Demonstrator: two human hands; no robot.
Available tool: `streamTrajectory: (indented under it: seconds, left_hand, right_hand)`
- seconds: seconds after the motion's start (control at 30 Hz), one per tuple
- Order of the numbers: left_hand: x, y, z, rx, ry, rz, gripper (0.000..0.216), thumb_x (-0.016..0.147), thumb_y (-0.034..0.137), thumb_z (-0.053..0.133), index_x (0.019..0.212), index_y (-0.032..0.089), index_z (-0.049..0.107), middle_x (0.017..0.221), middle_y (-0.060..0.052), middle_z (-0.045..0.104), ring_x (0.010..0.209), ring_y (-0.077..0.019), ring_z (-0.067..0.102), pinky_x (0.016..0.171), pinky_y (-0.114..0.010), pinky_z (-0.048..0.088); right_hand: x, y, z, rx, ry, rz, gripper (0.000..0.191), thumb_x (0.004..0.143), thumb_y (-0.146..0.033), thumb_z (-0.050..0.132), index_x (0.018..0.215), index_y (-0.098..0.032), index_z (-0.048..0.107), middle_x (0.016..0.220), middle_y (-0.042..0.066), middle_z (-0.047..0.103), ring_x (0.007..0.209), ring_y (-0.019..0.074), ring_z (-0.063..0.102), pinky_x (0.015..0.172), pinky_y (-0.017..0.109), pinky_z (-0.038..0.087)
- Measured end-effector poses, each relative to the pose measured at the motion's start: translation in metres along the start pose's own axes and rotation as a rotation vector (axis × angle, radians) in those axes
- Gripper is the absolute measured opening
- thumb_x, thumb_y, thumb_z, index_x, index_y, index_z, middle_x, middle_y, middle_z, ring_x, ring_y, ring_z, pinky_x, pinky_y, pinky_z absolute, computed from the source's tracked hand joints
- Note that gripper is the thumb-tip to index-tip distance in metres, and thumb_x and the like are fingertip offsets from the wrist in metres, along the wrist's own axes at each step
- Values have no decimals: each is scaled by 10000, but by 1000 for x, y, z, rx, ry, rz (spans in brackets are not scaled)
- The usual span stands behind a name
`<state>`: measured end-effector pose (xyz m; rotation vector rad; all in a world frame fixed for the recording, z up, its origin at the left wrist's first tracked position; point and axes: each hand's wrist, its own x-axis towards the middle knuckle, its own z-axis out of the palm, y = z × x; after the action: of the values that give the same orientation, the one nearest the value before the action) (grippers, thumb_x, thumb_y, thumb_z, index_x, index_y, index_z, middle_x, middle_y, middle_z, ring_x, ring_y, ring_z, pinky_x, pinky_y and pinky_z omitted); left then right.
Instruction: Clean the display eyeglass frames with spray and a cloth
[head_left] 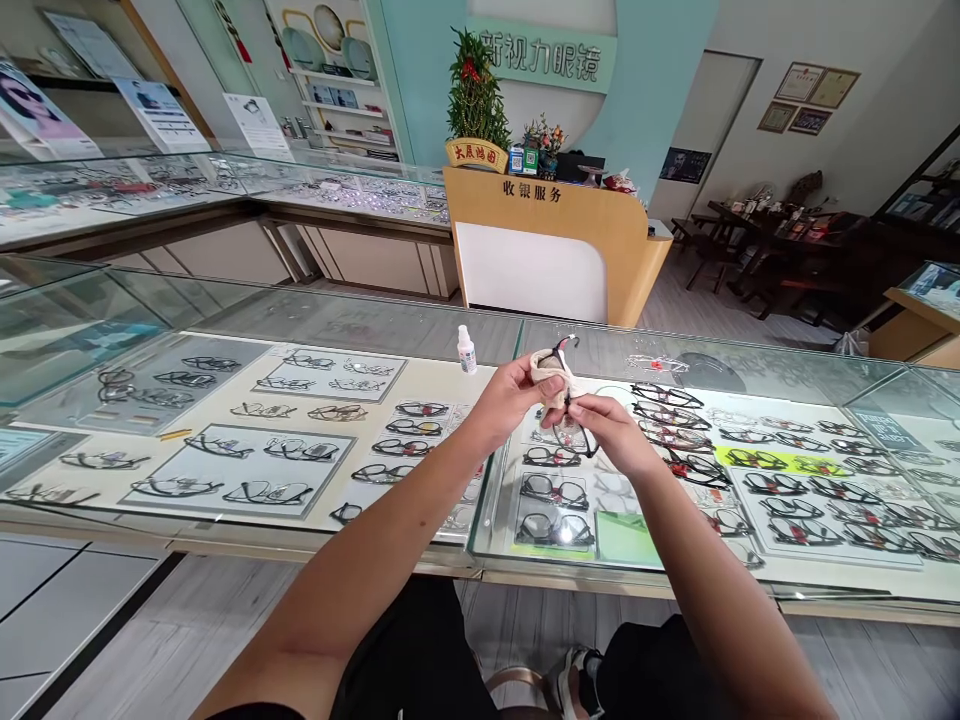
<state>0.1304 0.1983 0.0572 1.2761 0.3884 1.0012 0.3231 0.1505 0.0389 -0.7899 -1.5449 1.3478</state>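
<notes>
Over the glass counter I hold a pair of dark-framed eyeglasses, tilted, with one temple sticking up past my fingers. My left hand is closed on a cream cloth, which is folded around one lens. The thumb presses the cloth from the near side. Fingers of my right hand pinch the frame near its middle, close to the cloth's lower edge. The other lens hangs below, partly hidden by my fingers. A small white spray bottle stands upright on the glass, left of my hands.
Beneath the counter's glass top lie rows of eyeglasses on pale panels. Beyond stand a wooden cashier desk with a potted plant and another display case. A dark table with stools is at far right.
</notes>
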Motion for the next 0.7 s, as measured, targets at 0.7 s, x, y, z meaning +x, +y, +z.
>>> streamTrajectory:
  seconds: [0.7]
  left_hand:
    - [14,15,-60,-273,168,-294,321,1031,397,689,1162,114,767,1176,-142,798,1081,-241,777,1064,-461,626]
  right_hand:
    - [-16,-37,-7,-838,250,-476,319,1139,-355,453,1202,-278,756,1270,92,776,1222,303,645,1080,512,481]
